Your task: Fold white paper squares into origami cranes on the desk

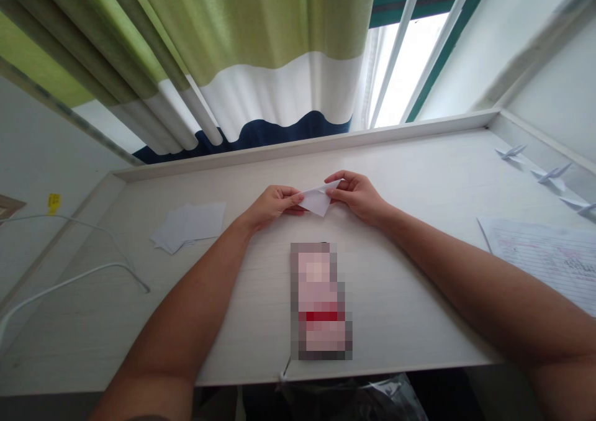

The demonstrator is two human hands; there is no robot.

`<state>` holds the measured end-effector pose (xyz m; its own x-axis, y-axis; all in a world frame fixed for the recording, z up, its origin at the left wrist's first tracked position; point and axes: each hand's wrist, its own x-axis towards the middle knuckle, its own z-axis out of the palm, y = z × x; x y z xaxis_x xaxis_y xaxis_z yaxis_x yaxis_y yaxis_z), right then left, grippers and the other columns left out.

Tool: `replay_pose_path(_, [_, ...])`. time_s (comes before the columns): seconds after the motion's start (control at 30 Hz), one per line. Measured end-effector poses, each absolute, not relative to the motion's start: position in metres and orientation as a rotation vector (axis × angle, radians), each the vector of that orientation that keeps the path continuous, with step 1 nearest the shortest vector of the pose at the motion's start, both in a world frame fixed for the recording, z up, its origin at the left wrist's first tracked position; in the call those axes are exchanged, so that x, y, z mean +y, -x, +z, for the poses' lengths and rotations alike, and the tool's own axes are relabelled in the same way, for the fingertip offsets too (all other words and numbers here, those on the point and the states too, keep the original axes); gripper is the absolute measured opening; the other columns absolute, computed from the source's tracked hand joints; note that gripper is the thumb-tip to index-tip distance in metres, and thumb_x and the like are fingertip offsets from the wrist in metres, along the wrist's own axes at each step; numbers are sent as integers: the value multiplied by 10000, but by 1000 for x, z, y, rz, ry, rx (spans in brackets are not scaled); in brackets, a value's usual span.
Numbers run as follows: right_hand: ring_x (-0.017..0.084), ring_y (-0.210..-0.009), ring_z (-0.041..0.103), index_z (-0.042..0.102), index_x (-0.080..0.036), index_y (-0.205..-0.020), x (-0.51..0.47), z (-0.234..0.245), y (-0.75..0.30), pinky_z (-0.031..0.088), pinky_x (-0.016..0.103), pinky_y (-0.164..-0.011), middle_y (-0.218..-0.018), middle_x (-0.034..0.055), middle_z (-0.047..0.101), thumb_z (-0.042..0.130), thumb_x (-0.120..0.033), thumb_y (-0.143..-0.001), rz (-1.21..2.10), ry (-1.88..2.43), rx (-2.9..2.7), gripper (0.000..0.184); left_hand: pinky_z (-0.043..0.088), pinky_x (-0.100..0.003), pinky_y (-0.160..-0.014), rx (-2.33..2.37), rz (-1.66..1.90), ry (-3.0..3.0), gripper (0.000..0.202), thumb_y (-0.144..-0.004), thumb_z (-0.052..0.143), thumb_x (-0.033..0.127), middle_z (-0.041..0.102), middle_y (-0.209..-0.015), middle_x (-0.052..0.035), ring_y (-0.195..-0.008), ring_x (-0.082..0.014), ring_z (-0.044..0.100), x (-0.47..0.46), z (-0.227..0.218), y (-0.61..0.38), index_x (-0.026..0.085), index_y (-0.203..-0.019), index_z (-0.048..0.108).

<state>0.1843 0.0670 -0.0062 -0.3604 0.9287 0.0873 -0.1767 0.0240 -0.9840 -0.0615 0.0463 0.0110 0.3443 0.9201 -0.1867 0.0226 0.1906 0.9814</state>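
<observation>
Shiny plastic, perhaps a bag, is showing nearest us in the head view, below the pale desk. Mid-desk, our left hand and right hand are pinching a folded paper; we're best keeping edges flush, creasing evenly. Beyond, a curtain is hanging beside a barred window.

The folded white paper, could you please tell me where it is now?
In the head view, the folded white paper is near the centre, held between the left hand and the right hand, beyond the pixelated object on the desk.
</observation>
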Motion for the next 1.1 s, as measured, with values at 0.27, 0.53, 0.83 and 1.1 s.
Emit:
replay_pose_path(0.27, [166,-721,691,724,-204,-984,67,-6,-185,599,350,-737,-745,4,744,937,-433,-727,1522,810,-1377,405,651,-359,-813,1045,837,-1245,459,-675,986,509,815,-881,-117,-787,-203,768,46,9,62,127,-873,829])
replay_pose_path(0.53, [154,-703,697,724,-190,-993,69,-9,-186,591,314,-710,-735,5,754,959,-447,-702,1517,805,-1399,453,630,-342,-860,1072,809,-1228,516,-646,992,533,812,-891,-92,-800,-177,755,45,11,62,115,-894,818])
replay_pose_path(0.83, [153,-692,696,727,-190,-987,66,-6,-185,573,307,-689,-735,8,760,937,-412,-729,1488,817,-1463,400,610,-303,-792,1059,793,-1232,524,-655,994,487,818,-913,-84,-823,-181,753,43,16,59,122,-990,824])
replay_pose_path(1.1, [148,-660,663,703,-186,-1004,63,-5,-183,527,299,-657,-678,-19,709,886,-383,-767,1504,809,-1531,358,581,-281,-690,1080,782,-1293,510,-695,948,550,809,-868,-94,-822,-206,753,41,14,54,116,-932,822])
